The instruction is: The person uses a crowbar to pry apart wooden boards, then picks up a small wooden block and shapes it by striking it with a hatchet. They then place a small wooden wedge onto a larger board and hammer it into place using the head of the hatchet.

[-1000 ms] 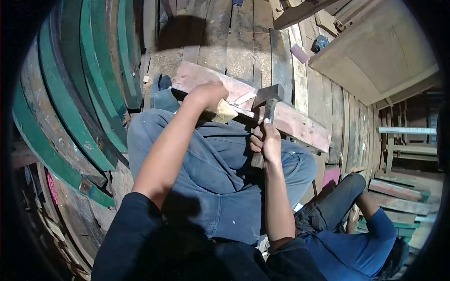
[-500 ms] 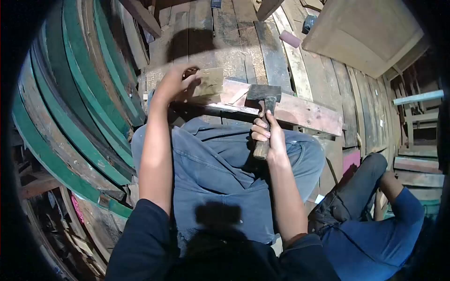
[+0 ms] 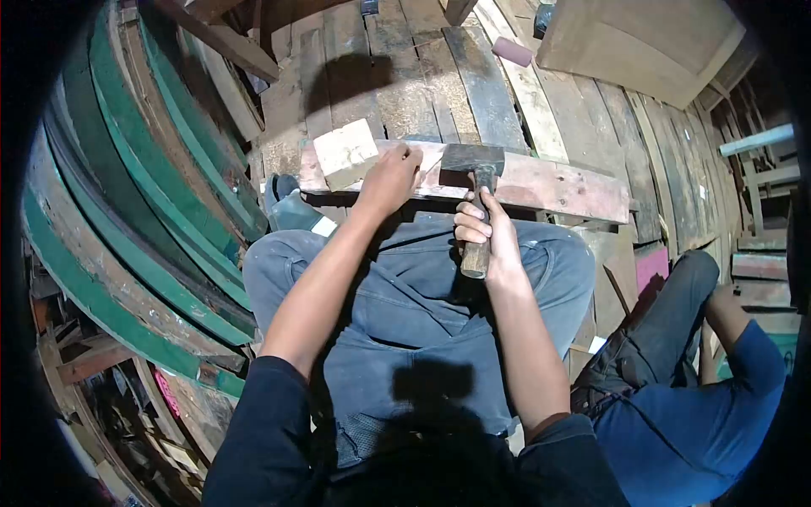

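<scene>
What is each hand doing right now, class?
Left hand: resting on the plank; what it grips cannot be told.
Right hand: closed around the hammer handle.

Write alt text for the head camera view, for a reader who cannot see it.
A seated person's right hand holds a hammer by its wooden handle, its head resting on a reddish plank across their knees, while the left hand rests on the plank beside a pale wood block. Another person in blue sits at lower right.

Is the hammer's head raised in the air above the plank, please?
No, the hammer in the right hand rests its head on the plank.
</scene>
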`<action>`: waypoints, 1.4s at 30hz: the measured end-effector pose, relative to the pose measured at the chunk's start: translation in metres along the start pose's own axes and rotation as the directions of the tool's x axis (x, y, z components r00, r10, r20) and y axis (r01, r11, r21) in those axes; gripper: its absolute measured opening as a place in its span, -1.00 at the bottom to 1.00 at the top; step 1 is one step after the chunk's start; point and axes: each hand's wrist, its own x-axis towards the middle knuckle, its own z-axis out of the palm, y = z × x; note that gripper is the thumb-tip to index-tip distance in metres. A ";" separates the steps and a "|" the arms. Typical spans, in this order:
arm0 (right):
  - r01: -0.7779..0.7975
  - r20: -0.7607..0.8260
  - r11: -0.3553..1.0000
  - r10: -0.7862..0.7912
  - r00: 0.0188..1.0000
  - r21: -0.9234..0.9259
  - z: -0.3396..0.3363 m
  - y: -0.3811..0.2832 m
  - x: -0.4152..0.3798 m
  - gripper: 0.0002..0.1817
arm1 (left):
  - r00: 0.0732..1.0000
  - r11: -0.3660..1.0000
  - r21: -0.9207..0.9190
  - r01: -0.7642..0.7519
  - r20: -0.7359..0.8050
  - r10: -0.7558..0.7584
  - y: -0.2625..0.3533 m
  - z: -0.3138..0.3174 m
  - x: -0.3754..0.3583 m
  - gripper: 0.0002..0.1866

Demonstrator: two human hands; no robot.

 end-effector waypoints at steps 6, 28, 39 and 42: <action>0.164 -0.082 0.937 -0.198 0.977 -0.308 0.021 0.010 -0.018 -0.74 | 0.992 0.992 -0.029 -0.125 -0.001 0.125 0.001 0.011 -0.004 -0.76; 0.146 -0.083 0.720 -0.273 0.958 -0.678 0.040 0.016 -0.027 -0.72 | 0.996 0.994 -0.110 -0.016 -0.090 0.007 -0.026 -0.004 0.007 -0.77; 0.099 -0.037 0.430 -0.298 0.954 -0.897 0.031 0.035 -0.017 -0.72 | 0.960 0.939 0.343 -0.026 -0.253 0.119 -0.032 0.001 0.002 -0.88; 0.077 -0.058 0.418 -0.303 0.951 -0.905 0.033 0.037 -0.016 -0.73 | 0.961 0.960 0.275 -0.053 -0.249 0.124 -0.040 0.004 0.001 -0.91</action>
